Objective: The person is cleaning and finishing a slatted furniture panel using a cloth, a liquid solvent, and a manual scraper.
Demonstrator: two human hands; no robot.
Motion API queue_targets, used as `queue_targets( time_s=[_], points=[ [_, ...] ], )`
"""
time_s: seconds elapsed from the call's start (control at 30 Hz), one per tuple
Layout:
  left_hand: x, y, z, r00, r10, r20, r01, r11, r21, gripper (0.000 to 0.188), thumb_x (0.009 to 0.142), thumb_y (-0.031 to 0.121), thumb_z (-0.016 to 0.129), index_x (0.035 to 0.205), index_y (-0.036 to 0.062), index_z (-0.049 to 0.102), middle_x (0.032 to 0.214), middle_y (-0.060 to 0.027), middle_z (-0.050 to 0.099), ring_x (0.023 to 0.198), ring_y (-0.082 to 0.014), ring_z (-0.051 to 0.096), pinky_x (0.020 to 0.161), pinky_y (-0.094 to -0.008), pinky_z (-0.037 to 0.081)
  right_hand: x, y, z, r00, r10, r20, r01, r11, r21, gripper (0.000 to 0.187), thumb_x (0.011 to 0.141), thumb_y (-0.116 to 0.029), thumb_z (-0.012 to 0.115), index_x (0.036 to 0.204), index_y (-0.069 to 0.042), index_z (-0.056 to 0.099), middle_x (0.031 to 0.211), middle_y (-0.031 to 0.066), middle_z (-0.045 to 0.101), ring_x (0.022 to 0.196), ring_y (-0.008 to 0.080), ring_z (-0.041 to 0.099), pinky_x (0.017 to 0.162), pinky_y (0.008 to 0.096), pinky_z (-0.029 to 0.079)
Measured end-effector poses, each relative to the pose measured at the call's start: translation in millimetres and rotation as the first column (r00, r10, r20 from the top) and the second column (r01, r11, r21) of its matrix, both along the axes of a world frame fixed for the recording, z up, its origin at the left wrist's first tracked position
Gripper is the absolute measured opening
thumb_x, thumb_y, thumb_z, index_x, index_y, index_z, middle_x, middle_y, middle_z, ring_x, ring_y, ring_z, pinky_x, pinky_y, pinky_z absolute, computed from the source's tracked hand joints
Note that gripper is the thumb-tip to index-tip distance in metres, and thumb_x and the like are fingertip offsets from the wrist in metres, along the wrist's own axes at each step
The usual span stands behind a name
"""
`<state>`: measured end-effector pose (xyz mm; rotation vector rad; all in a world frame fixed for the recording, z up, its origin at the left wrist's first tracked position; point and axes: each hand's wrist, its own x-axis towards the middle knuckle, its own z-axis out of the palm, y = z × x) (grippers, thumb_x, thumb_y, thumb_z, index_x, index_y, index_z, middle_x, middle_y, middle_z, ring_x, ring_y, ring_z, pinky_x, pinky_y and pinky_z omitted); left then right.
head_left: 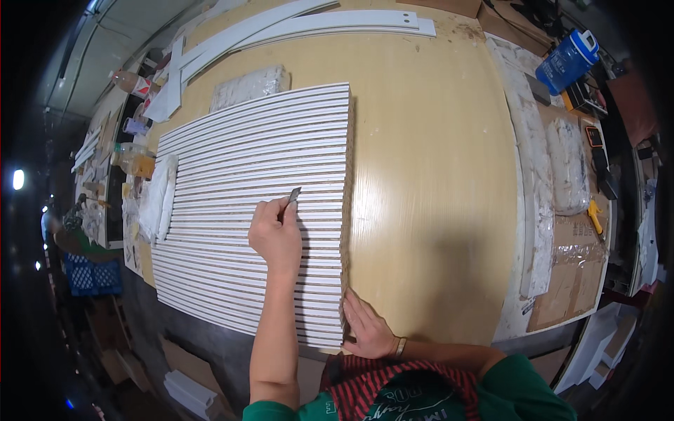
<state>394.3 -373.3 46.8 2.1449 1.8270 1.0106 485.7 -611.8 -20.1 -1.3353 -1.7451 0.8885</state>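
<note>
A wide stack of white strips (232,203) with brown cut edges between them lies on the pale wooden table (428,175). My left hand (276,231) is above the middle of the stack, its fingers closed around a small dark metal blade (294,195) that points up and away. Against the near right corner of the stack rests my right hand (368,326), fingers stretched along the side edge. Its fingertips are partly hidden by the stack's edge. A white cloth-like bundle (161,200) lies at the stack's left end.
Long white boards (337,27) lie across the far side, with a wrapped packet (250,85) behind the stack. Bottles (135,163) stand at left. On the right are a blue jug (567,62), a wrapped bundle (567,165), a yellow-handled tool (595,214) and cardboard (572,281).
</note>
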Motion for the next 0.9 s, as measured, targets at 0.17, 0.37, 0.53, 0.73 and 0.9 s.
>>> queue_targets(
  time_s=[0.17, 0.37, 0.53, 0.73, 0.9],
  points=[
    [39, -16, 6, 0.965, -0.253, -0.076, 0.257, 0.964, 0.061, 0.007, 0.08, 0.005, 0.079, 0.085, 0.0048, 0.074, 0.075, -0.0106, 0.063, 0.064, -0.0287, 0.06, 0.06, -0.0378, 0.048, -1, 1, -3, 1.0, 0.001, -0.01, -0.001, 1.0, 0.003, 0.097, 0.069, -0.022, 0.081, 0.147, 0.016, 0.036, 0.153, 0.0379, 0.035, 0.14, 0.05, 0.042, 0.116, 0.0461, 0.04],
    [16, 9, -4, 0.988, -0.056, -0.144, 0.071, 0.992, 0.102, 0.006, 0.08, 0.005, 0.077, 0.084, 0.0068, 0.073, 0.075, -0.0076, 0.062, 0.067, -0.0276, 0.061, 0.058, -0.0402, 0.047, -1, -1, -2, 0.999, 0.016, -0.049, -0.017, 1.0, -0.013, 0.098, 0.068, -0.021, 0.081, 0.147, 0.016, 0.036, 0.154, 0.0382, 0.035, 0.14, 0.0505, 0.042, 0.116, 0.047, 0.04],
    [34, 5, 6, 0.98, -0.194, -0.038, 0.194, 0.981, 0.009, 0.007, 0.08, 0.004, 0.078, 0.084, 0.0049, 0.073, 0.073, -0.009, 0.061, 0.064, -0.0266, 0.061, 0.058, -0.0382, 0.047, 0, -1, -4, 0.999, -0.012, -0.03, 0.013, 1.0, 0.015, 0.097, 0.067, -0.021, 0.08, 0.146, 0.016, 0.038, 0.153, 0.0379, 0.036, 0.137, 0.0505, 0.046, 0.114, 0.0457, 0.043],
    [38, 0, 11, 0.974, -0.22, -0.055, 0.217, 0.975, -0.048, 0.007, 0.081, 0.002, 0.079, 0.086, 0.0012, 0.075, 0.074, -0.0113, 0.064, 0.061, -0.0264, 0.062, 0.058, -0.0359, 0.048, 1, 2, -3, 1.0, -0.015, -0.014, 0.015, 1.0, 0.026, 0.096, 0.066, -0.021, 0.08, 0.144, 0.017, 0.04, 0.152, 0.038, 0.038, 0.136, 0.0502, 0.047, 0.113, 0.045, 0.044],
    [28, 1, 11, 0.995, -0.084, 0.055, 0.09, 0.99, -0.108, 0.006, 0.081, 0.002, 0.078, 0.085, -0.0002, 0.074, 0.073, -0.0122, 0.064, 0.06, -0.0263, 0.062, 0.057, -0.0361, 0.048, 0, 3, -2, 1.0, -0.03, -0.009, 0.03, 0.998, 0.054, 0.092, 0.065, -0.023, 0.084, 0.138, 0.018, 0.046, 0.148, 0.039, 0.043, 0.132, 0.051, 0.052, 0.108, 0.0443, 0.049]
  ],
)
